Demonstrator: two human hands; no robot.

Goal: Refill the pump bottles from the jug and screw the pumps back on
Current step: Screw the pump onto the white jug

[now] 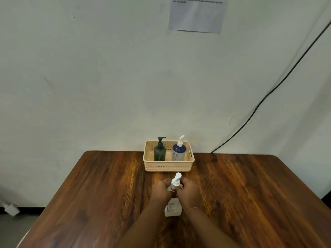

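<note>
A white pump bottle [173, 209] with a label stands on the wooden table [107, 203] in front of me. Its white pump head [176, 180] sticks up between my hands. My left hand [161, 189] wraps the bottle's shoulder from the left. My right hand [189, 191] grips the pump collar from the right. In the beige basket [168, 168] at the back stand a dark green pump bottle [159, 152] and a blue-and-white pump bottle [179, 151], both with pumps on. No jug is in view.
The basket sits against the white wall [107, 86] at the table's far edge. A black cable [268, 93] runs down the wall on the right. A sheet of paper [197, 15] hangs above. A small white object [11, 209] lies on the floor at left.
</note>
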